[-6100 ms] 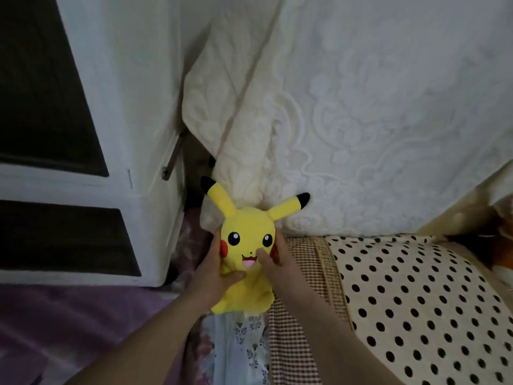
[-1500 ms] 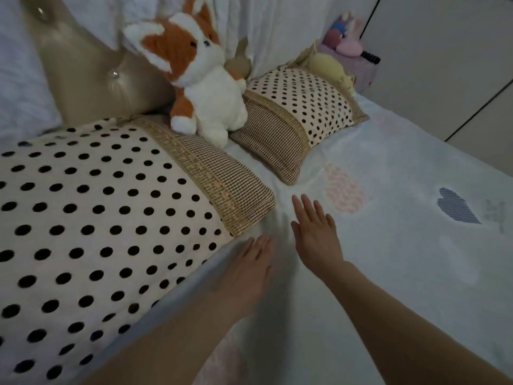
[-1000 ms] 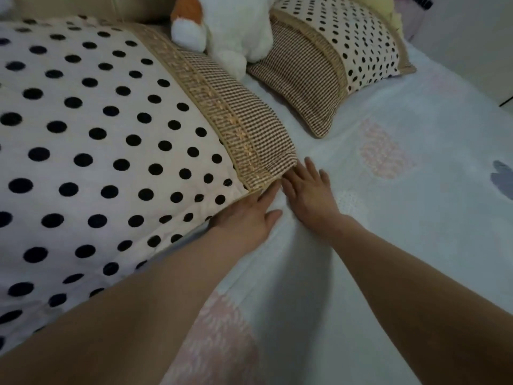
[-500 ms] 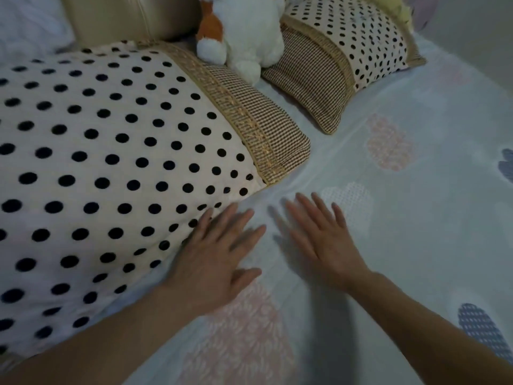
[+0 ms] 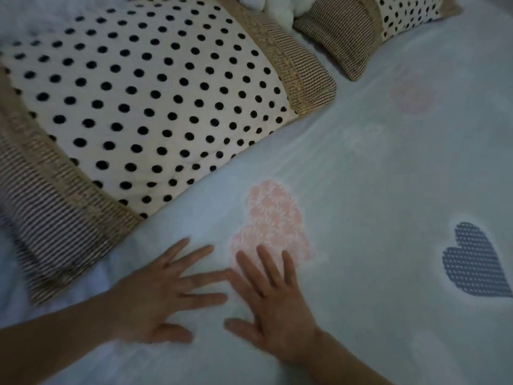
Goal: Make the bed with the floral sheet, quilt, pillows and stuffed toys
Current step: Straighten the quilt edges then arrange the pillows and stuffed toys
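A pale quilt (image 5: 388, 190) with pink and dark blue heart patches covers the bed. My left hand (image 5: 158, 295) and my right hand (image 5: 274, 304) lie flat on it side by side, fingers spread and straight, holding nothing. The right fingertips touch the pink heart patch (image 5: 273, 218). A large polka-dot pillow (image 5: 144, 101) with checked brown ends lies just beyond my left hand. A second polka-dot pillow (image 5: 369, 26) sits at the top right. Between them only the white paws of a stuffed toy (image 5: 277, 6) show at the top edge.
A dark blue heart patch (image 5: 474, 262) lies on the quilt to the right of my hands. Smooth quilt stretches to the right and toward the near edge.
Both hands have slid back along the quilt toward me, from the pillow's far corner to near its closer end. The view has dropped, cutting off most of the toy.
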`<action>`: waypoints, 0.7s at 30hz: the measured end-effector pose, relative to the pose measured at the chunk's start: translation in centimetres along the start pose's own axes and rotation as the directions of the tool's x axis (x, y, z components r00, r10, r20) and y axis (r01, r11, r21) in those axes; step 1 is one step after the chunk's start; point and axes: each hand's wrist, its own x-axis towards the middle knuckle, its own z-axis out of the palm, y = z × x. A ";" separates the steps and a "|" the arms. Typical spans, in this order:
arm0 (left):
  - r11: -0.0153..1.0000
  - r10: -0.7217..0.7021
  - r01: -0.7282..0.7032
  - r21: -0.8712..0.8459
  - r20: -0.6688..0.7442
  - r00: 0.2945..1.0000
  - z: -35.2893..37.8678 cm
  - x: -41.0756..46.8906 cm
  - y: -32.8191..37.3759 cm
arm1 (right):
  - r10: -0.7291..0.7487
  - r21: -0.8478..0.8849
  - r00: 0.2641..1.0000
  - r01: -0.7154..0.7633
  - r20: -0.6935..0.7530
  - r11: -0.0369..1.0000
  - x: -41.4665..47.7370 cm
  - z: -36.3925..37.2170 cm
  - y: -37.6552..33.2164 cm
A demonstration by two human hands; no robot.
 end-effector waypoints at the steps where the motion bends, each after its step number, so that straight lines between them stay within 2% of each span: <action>1: 1.000 0.008 -0.008 -0.024 0.024 1.000 0.1 -2.2 0.8 | -0.033 0.045 0.999 0.033 -0.007 0.998 -1.2 0.7 -2.1; 4: 0.998 0.066 -0.063 -0.028 0.100 0.993 -0.5 -8.9 4.2 | -0.164 0.093 0.985 0.158 0.058 0.983 -5.0 2.0 -9.9; 6: 0.992 0.110 -0.107 -0.061 0.061 0.992 -1.6 -11.3 5.2 | -0.224 0.143 0.972 0.214 0.063 0.966 -5.9 1.0 -13.0; 7: 0.995 0.079 -0.078 -0.062 0.020 0.997 -2.2 -10.9 4.6 | -0.204 0.113 0.978 0.197 0.048 0.974 -5.3 0.4 -12.5; 8: 0.999 -0.023 0.023 -0.036 -0.008 1.000 -3.0 -10.6 3.8 | -0.132 0.051 0.990 0.129 0.042 0.990 -4.3 -0.6 -11.7; 10: 0.964 -0.263 0.264 0.040 -0.029 0.964 -4.0 -9.0 1.3 | 0.122 -0.060 0.992 -0.120 0.023 0.991 -1.2 -2.3 -9.0; 12: 0.918 -0.394 0.393 0.053 -0.006 0.919 -2.3 -9.5 1.0 | 0.332 -0.084 0.936 -0.323 0.117 0.943 0.3 -2.1 -8.0; 13: 0.905 -0.422 0.422 0.044 -0.007 0.906 -0.6 -10.2 1.6 | 0.371 -0.084 0.913 -0.362 0.169 0.928 0.3 -1.1 -8.6; 16: 0.865 -0.489 0.493 0.092 -0.061 0.870 3.5 -14.2 4.6 | 0.250 -0.063 0.955 -0.243 0.159 0.968 -1.6 2.5 -15.5; 19: 0.840 -0.536 0.533 0.099 -0.001 0.844 4.1 -17.4 5.6 | 0.095 0.020 0.994 -0.096 0.047 0.995 -4.7 5.3 -22.7; 21: 0.824 -0.565 0.559 0.089 0.052 0.824 4.4 -20.3 6.5 | 0.027 0.044 0.999 -0.028 0.039 0.999 -6.3 6.0 -26.2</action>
